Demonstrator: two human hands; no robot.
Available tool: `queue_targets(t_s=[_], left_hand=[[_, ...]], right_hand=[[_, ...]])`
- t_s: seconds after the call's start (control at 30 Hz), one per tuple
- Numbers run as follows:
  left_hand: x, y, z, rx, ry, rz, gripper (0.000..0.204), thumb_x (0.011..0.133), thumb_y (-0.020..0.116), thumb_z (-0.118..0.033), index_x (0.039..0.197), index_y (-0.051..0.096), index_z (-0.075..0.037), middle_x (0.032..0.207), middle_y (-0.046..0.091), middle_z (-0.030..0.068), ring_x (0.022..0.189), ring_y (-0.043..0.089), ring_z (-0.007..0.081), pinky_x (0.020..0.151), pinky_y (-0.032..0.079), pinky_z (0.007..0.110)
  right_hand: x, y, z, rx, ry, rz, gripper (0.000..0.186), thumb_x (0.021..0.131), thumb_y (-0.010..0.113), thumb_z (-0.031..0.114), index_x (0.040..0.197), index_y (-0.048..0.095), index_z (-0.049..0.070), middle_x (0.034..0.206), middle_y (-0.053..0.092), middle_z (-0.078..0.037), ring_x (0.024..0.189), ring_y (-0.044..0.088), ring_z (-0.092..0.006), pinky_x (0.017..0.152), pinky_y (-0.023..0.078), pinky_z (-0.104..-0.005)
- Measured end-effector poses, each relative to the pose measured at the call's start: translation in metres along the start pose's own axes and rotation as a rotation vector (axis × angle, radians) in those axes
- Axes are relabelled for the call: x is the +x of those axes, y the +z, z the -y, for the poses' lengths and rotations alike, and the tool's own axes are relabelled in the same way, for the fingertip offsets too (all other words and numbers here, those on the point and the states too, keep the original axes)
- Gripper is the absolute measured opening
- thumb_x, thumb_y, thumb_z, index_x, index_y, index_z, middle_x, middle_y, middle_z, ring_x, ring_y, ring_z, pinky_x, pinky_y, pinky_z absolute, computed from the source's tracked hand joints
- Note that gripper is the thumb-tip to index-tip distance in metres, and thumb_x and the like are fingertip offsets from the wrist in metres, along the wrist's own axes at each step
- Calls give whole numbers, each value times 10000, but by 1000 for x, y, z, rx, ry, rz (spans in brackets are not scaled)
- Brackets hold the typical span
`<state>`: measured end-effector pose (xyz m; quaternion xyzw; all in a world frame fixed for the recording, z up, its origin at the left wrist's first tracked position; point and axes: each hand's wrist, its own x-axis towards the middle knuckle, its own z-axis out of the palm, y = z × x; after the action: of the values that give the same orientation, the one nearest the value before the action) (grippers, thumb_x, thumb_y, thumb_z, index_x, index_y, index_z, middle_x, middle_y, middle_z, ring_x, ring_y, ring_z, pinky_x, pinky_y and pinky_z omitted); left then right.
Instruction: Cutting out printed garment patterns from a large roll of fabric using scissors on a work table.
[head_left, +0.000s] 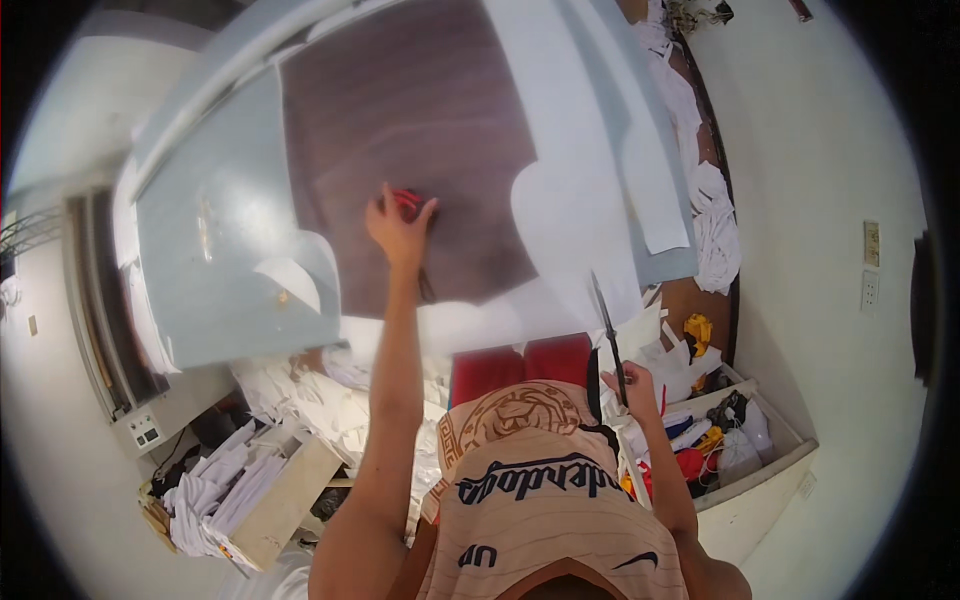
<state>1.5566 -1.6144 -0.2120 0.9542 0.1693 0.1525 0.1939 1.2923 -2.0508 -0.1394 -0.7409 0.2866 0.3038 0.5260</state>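
Observation:
My left hand (400,238) reaches out over the table with its fingers curled round a red and black tape measure (407,204). Beneath it lies a dark brown sheet (400,120), spread flat, with a curved edge on its right side. A short dark strap hangs by my left wrist. Lower and to the right, beside my body, my right hand (632,386) grips a pair of scissors (608,325), their long blade pointing up toward the table's near edge. The scissors' handles are partly hidden by my fingers.
White sheets (580,200) with curved cut-outs border the brown one on the pale blue table (220,200). Heaped white cloth lies along the table's right side and below it. An open drawer of coloured scraps (740,480) stands right; a box of folded white cloth (270,500) stands left.

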Motion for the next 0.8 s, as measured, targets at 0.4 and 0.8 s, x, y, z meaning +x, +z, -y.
queue_targets(t_s=[0.4,0.8], left_hand=[[-310,-16,-77,-1090,-1422,1132,543,971,602,-586,1168,636,-81,1016,688,45,842,631,148,680,479,287],[-337,-2,-79,-1385,-1235,805,315,939,752,-214,1187,568,-154,956,626,-13,776,564,132,583,423,277]], right_hand=[[-91,42,-68,46,172,271,450,954,705,417,693,514,106,570,502,18,507,482,-99,503,375,-275],[-53,114,-93,361,3,134,429,881,806,384,706,517,118,555,474,53,461,456,-66,444,360,-242]])
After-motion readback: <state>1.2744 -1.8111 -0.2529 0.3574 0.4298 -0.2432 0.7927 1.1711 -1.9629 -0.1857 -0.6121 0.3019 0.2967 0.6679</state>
